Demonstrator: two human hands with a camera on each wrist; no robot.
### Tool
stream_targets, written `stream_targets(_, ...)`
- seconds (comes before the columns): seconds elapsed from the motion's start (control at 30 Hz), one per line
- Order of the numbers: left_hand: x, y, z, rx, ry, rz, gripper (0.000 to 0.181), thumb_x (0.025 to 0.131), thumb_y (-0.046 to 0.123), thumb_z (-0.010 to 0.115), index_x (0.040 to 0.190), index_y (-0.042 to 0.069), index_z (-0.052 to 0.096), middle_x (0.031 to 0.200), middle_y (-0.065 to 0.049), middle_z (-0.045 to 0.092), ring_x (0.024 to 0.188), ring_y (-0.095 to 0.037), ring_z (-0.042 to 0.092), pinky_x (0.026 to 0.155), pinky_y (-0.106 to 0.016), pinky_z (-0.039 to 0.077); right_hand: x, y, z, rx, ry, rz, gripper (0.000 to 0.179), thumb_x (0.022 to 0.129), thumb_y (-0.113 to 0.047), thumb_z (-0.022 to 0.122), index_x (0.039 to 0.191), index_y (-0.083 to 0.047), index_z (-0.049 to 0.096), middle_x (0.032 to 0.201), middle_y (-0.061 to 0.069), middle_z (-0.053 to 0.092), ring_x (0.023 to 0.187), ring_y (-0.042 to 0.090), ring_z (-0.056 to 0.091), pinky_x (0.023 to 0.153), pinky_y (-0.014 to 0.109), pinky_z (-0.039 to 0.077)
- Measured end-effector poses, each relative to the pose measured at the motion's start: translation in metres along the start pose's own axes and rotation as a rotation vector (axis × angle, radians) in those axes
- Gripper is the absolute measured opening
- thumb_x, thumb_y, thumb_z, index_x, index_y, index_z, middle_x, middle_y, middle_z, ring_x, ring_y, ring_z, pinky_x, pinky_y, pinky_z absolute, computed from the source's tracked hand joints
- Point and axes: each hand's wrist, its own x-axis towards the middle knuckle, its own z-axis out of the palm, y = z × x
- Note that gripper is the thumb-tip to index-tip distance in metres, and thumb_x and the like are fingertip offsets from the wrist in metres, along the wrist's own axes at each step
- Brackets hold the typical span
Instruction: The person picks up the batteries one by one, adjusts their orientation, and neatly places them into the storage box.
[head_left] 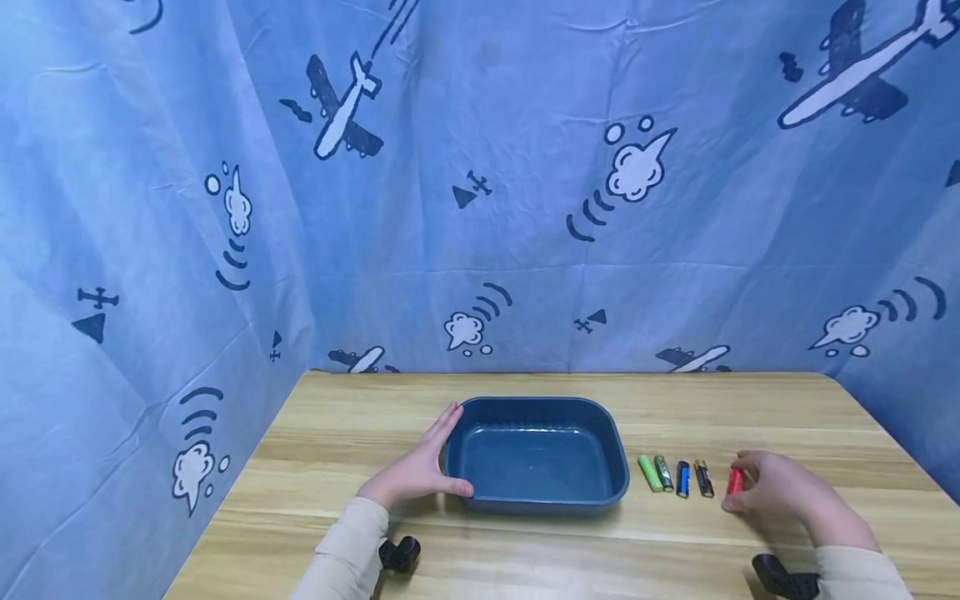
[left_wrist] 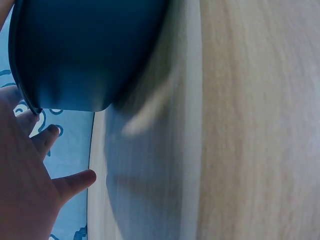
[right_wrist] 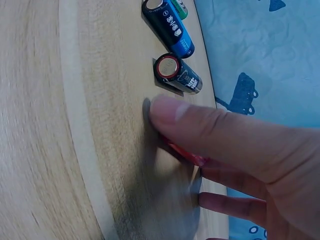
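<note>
My left hand rests against the left end of a dark blue rectangular basin, thumb by the front left corner and fingers reaching to the back left one. Those fingers look straight and spread in the left wrist view, beside the basin wall. My right hand pinches a red battery at the right end of a loose row, thumb at the near end and fingers at the far end. The thumb hides much of the red battery in the right wrist view, close over the table.
Left of the red one lie a black battery, a blue battery, a dark green-patterned battery and a light green battery. The wooden table meets a blue curtain printed with airplanes at its back and sides.
</note>
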Motion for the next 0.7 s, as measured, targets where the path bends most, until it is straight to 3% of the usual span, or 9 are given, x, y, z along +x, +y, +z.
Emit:
stream_targets(0.3,0.001,0.001,-0.001,0.003,-0.013,-0.02,0.114,0.068,0.045,0.079,0.151,0.021,0.004,0.154,0.008,-0.007,0.14,-0.025,0.002,0.106,-0.053,0.022,0.003,0.003,-0.002,0.012,0.023,0.019,0.083,0.059,-0.035,0.084,0.117,0.014,0.051,0.114,0.04,0.049,0.103,0.058,0.044,0.082,0.065,0.036)
stream_targets(0.43,0.002,0.003,-0.002,-0.003,-0.028,-0.026,0.114,0.068,0.045,0.079,0.151,0.021,0.005,0.154,0.008,-0.007,0.14,-0.025,0.002,0.107,-0.052,0.02,0.007,0.0,-0.003,0.141,0.044,0.049,0.084,0.062,-0.02,0.084,0.125,0.017,0.042,0.118,0.041,0.046,0.103,0.056,0.046,0.083,0.06,0.04)
stream_targets(0.57,0.003,0.003,-0.004,-0.006,-0.039,-0.021,0.114,0.068,0.046,0.079,0.151,0.02,0.005,0.154,0.007,-0.007,0.14,-0.022,0.002,0.108,-0.05,0.019,0.009,-0.005,-0.002,0.319,0.098,0.035,0.079,0.066,0.0,0.078,0.128,0.021,0.035,0.112,0.04,0.051,0.095,0.047,0.056,0.071,0.039,0.053)
stream_targets(0.7,0.003,0.002,-0.004,0.002,-0.037,-0.031,0.117,0.067,0.046,0.079,0.15,0.019,0.001,0.154,0.008,-0.007,0.139,-0.016,0.0,0.11,-0.045,0.016,0.009,-0.011,-0.002,0.441,0.144,0.028,0.074,0.068,0.009,0.073,0.129,0.021,0.033,0.113,0.039,0.052,0.087,0.035,0.062,0.061,0.027,0.053)
